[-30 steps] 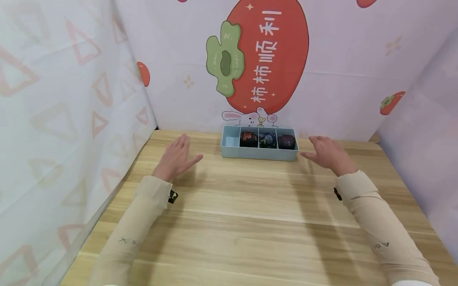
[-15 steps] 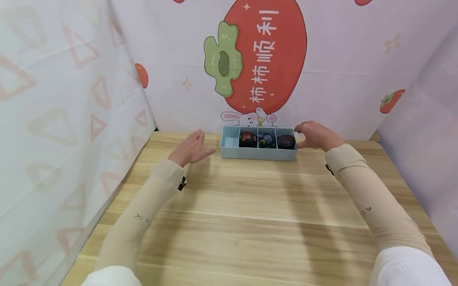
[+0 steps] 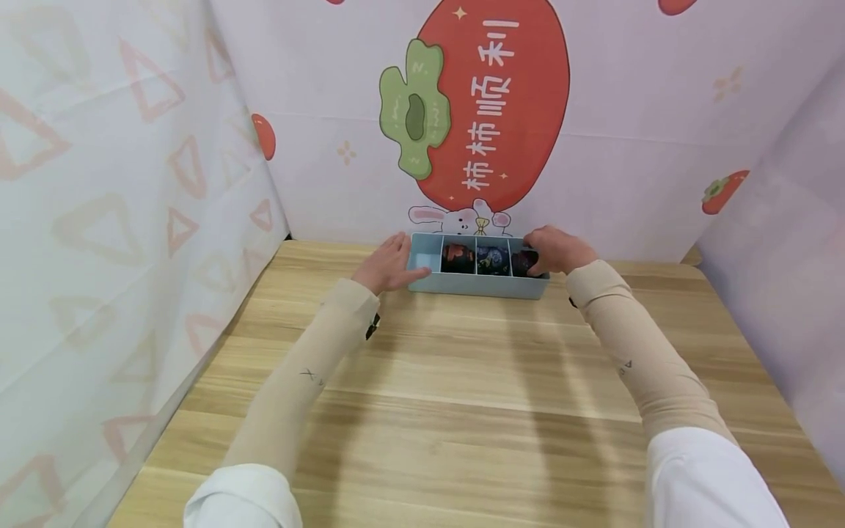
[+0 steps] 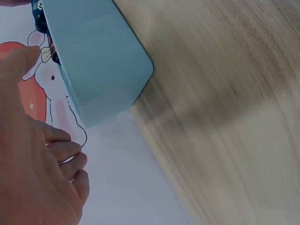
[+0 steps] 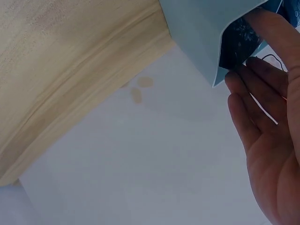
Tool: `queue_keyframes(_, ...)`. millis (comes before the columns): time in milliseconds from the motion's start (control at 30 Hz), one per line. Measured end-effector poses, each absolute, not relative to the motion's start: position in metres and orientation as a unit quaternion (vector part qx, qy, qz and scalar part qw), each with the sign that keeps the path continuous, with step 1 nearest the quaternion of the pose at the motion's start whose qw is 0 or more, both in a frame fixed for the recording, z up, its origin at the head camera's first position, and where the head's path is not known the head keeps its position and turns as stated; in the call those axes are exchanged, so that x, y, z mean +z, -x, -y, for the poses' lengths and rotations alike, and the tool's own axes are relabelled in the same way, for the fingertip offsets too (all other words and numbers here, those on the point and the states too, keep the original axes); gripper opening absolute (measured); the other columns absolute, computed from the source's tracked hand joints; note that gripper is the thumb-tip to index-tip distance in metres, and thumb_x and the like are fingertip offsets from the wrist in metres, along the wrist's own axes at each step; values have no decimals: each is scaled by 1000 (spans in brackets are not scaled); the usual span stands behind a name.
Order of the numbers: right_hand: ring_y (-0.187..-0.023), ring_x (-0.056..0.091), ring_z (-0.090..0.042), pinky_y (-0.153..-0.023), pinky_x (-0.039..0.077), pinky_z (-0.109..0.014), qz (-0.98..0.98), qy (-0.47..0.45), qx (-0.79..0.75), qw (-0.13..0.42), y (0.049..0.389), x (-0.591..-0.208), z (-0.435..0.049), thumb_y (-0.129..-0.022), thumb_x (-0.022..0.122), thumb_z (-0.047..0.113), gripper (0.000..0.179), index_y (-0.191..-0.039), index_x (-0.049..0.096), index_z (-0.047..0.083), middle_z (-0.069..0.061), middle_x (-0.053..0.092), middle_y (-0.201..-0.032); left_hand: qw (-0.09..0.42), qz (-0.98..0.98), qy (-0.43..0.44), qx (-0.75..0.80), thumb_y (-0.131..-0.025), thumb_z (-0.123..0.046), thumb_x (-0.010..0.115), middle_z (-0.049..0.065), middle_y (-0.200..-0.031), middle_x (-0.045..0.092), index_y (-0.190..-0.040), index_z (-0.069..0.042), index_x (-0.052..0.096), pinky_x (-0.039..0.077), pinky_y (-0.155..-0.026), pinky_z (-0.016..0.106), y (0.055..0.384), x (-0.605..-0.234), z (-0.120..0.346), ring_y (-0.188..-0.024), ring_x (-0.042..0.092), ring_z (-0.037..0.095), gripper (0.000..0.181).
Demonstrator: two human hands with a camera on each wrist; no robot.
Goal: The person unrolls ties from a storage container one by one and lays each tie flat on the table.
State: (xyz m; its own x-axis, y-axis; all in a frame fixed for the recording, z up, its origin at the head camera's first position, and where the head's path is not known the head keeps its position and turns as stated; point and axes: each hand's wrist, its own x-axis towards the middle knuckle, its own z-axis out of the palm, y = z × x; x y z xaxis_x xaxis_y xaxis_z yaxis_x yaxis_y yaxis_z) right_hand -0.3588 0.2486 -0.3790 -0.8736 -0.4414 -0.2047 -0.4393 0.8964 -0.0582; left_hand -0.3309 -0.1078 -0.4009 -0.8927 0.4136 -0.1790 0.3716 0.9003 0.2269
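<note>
A light blue divided box [image 3: 480,284] stands at the table's far side. Its leftmost compartment holds nothing; the others each hold one rounded dark thing: black with orange patches [image 3: 458,258], dark blue patterned [image 3: 492,259] and dark purplish [image 3: 523,262]. What kind they are is unclear. My left hand [image 3: 388,265] is at the box's left end, thumb reaching toward the front rim, fingers apart from the wall in the left wrist view. My right hand [image 3: 560,251] is over the right end, thumb inside the right compartment by the dark thing, fingers at the back rim; contact cannot be told.
The wooden table [image 3: 422,411] extends from the box toward me. Behind the box rises a white printed cloth [image 3: 330,183] with a large red persimmon. More cloth hangs at the left [image 3: 132,242] and right [image 3: 785,242].
Both hands have moved inward to the box. The left came right to its left end; the right came left over its right compartment, thumb going in. The box and its contents stay put.
</note>
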Motion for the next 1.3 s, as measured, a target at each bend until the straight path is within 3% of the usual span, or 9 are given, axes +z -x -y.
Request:
queue_keyframes(400, -92, 65, -28, -91, 59, -47, -969, 228, 16, 92, 367, -394, -247, -83, 89, 15, 36, -108, 71, -3, -16, 74, -103, 53, -975, -201, 77, -104, -67, 43, 24, -176, 12, -166, 8, 12, 14, -135, 44, 343, -425, 93, -166, 12, 36, 102)
queue_keyframes(700, -79, 66, -26, -83, 62, -44, -968, 230, 30, 92, 371, -395, -242, -79, 90, 12, 34, -104, 74, -4, -15, 76, -94, 44, -977, -199, 67, -104, -70, 39, 22, -177, 10, -166, 6, 10, 13, -135, 45, 344, -431, 88, -167, 9, 34, 102)
queue_keyframes(900, -80, 69, -27, -86, 63, -47, -966, 238, 39, 96, 372, -401, -239, -80, 89, 12, 37, -109, 73, -4, -17, 77, -97, 40, -979, -194, 48, -104, -71, 37, 23, -177, 8, -166, 7, 9, 12, -136, 44, 345, -443, 87, -167, 6, 35, 103)
queue_keyframes(1300, -72, 68, -26, -73, 60, -44, -963, 251, 43, 90, 384, -424, -238, -87, 80, 3, 16, -101, 74, -2, -17, 76, -89, 17, -984, -176, 31, -102, -77, 36, 19, -178, 11, -167, 4, 12, 13, -136, 42, 340, -445, 83, -167, 8, 31, 107)
